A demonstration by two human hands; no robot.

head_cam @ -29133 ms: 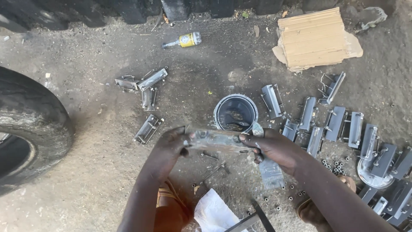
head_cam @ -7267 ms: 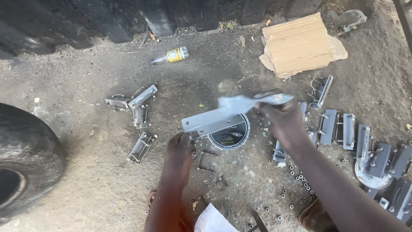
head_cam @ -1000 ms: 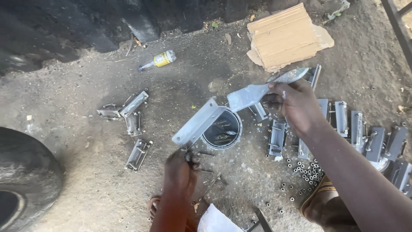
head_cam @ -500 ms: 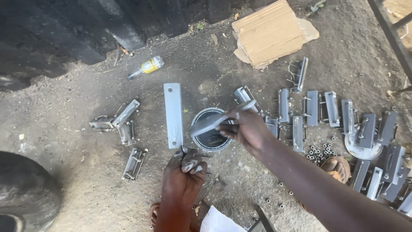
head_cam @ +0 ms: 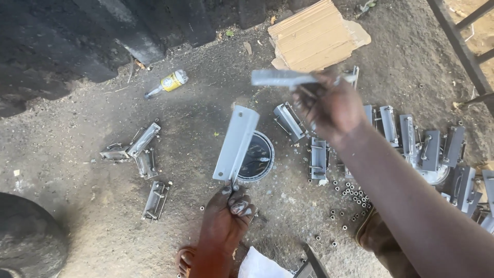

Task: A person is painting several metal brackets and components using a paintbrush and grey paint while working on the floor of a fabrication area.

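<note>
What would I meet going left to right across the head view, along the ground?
Tyre → cluster of metal brackets → left hand holding a flat metal bar → paint can → right hand → row of brackets.

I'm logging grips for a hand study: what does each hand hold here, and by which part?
The left hand pinches a flat grey metal plate at its lower end. The right hand grips a paintbrush by its handle.
</note>
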